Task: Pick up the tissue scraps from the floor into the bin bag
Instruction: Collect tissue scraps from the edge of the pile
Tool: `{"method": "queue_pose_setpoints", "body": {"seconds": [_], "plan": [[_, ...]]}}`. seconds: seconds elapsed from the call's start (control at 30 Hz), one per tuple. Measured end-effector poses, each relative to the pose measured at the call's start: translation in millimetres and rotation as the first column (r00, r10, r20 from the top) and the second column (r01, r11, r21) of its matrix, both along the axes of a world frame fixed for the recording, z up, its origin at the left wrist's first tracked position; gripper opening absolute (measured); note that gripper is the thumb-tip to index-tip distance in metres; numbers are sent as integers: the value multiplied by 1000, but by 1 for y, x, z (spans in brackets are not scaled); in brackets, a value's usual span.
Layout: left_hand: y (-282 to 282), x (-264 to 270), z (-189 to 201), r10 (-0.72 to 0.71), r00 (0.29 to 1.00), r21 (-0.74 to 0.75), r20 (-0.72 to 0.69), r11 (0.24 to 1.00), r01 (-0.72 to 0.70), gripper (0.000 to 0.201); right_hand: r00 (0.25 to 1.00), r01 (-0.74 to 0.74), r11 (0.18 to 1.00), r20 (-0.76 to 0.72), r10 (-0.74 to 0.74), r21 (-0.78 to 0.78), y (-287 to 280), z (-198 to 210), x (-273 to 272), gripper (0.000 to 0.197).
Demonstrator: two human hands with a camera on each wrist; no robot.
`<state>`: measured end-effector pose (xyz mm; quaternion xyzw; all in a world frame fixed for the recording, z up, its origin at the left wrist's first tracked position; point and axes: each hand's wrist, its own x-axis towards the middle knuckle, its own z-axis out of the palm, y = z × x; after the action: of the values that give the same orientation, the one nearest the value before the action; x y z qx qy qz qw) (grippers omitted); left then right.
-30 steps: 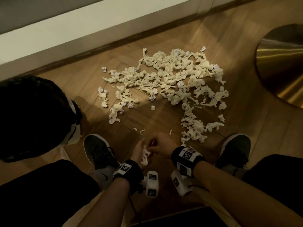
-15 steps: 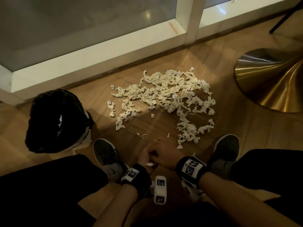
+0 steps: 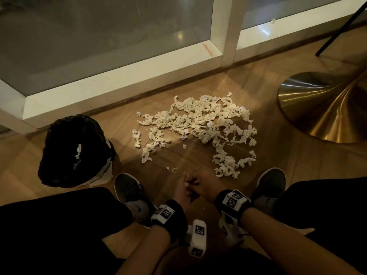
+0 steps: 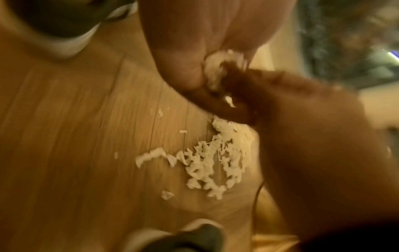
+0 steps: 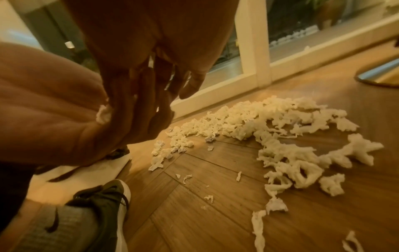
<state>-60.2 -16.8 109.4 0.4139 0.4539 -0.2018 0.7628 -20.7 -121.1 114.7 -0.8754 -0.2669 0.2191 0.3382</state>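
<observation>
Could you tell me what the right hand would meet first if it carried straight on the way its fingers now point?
Most likely the left hand: the right hand points at it, with a tissue scrap between them. Contact is unclear.

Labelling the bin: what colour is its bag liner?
Black; the bin bag shows best in the head view.

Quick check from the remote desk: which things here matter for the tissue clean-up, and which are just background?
Part of the job:
- tissue scraps spread over the floor
- bin bag, some scraps already inside
- small wad of tissue pinched between left hand and right hand

Just there:
- brass table base
- shoes
- window frame
</observation>
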Motion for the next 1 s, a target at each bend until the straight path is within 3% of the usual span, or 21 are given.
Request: {"method": "queue_pose_setpoints", "body": {"seconds": [0.03,0.1,0.17,0.2,0.33,0.43,0.53,0.63,0.73,0.83,0.93,1.0], "plan": [[-1,0,-1,-29,1000,75,2,997,29,38,1000,18,1000,11,-18,-4,2,0,0,3],[0,1,-7,-79,997,194,-9,978,79,35,999,25,999,46,-23,-45,7,-4,-2,17],[5,0,-9,-83,996,243,-35,966,89,35,992,-22,998,125,30,-61,11,-8,-6,13],[8,0,-10,-73,996,239,-52,967,84,36,985,-66,996,154,73,-55,11,-7,-7,6],[21,0,-13,-14,998,46,-58,999,17,39,932,-269,961,235,276,-61,12,-7,-10,21],[25,1,-10,-20,998,-47,-67,999,17,40,915,-300,949,252,316,-98,13,-10,-7,20],[22,1,-8,9,1000,-107,-18,994,-11,40,906,-275,957,308,289,-89,13,-11,-6,15],[15,3,-4,60,997,-65,48,996,-57,34,909,-181,983,382,170,-7,11,-6,-4,7],[6,9,0,102,990,-13,96,995,-101,47,891,-68,997,453,41,43,9,-2,1,5],[-4,9,-3,88,989,80,118,992,-98,40,899,-42,999,438,23,33,7,0,3,22],[1,7,-8,42,996,206,76,977,-57,37,926,-134,988,344,153,-77,6,2,0,23],[10,7,-9,46,998,230,36,972,-53,32,929,-216,966,274,249,-146,6,2,-2,36]]}}
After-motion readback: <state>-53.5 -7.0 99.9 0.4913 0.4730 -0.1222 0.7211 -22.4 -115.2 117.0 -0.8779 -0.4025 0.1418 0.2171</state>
